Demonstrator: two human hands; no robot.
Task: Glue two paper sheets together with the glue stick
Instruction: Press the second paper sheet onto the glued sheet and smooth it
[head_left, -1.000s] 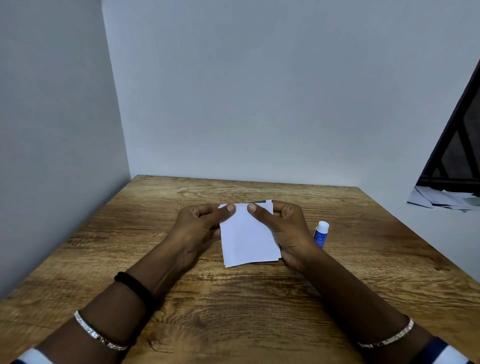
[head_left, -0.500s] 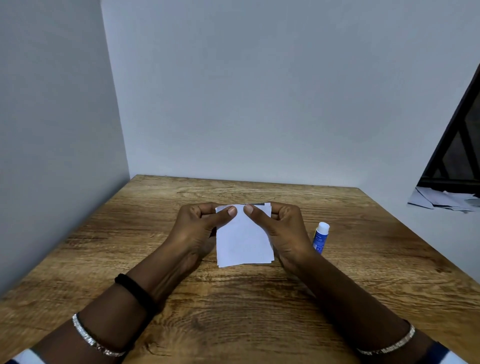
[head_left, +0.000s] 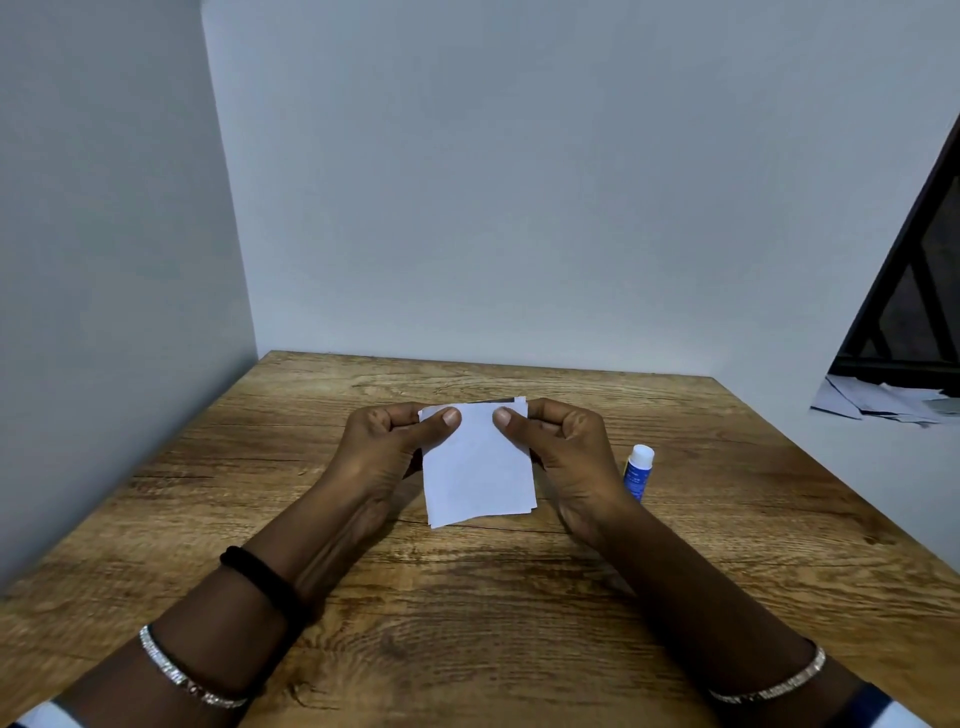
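Note:
Small white paper sheets (head_left: 478, 470) are held stacked together above the wooden table (head_left: 467, 623), near its middle. My left hand (head_left: 387, 449) pinches their top left corner with the thumb on top. My right hand (head_left: 563, 457) pinches the top right corner the same way. A sliver of a second sheet's edge shows at the bottom right and a dark strip at the top. A glue stick (head_left: 638, 470) with a blue label and white cap stands upright on the table just right of my right hand, capped and untouched.
Grey walls close off the table at the left and back. Loose papers (head_left: 878, 402) lie on a white surface beyond the table's right edge, under a dark frame (head_left: 914, 291).
The sheets have shifted slightly left and been squared up between my hands. Both thumbs stay pinched on the top edge. The glue stick has not moved.

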